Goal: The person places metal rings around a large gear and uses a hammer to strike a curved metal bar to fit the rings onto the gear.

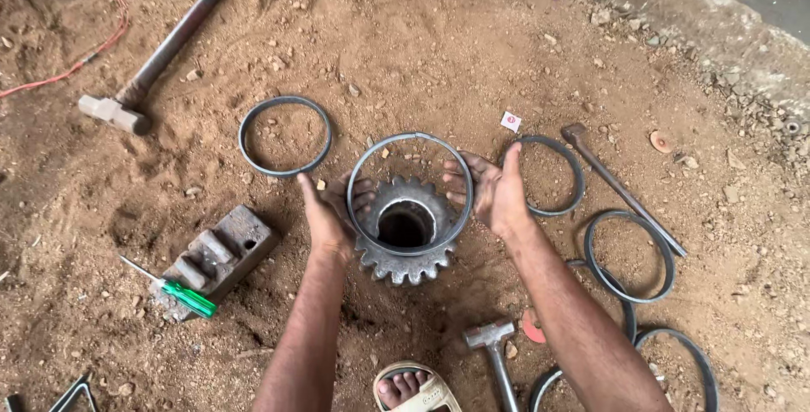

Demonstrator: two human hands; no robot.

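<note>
At frame centre, the left hand (331, 214) and right hand (494, 193) grip opposite sides of a thin metal ring (411, 193), holding it above the toothed gear (405, 235) on the sandy ground (472, 58). Held tilted, the ring could likely catch on the teeth, or grit could foul the fit.

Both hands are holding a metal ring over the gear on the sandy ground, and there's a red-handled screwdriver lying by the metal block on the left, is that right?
Not quite. In the head view the screwdriver by the metal block has a green handle, not red. The rest holds: the left hand and right hand hold a metal ring over the gear on sandy ground.
</note>
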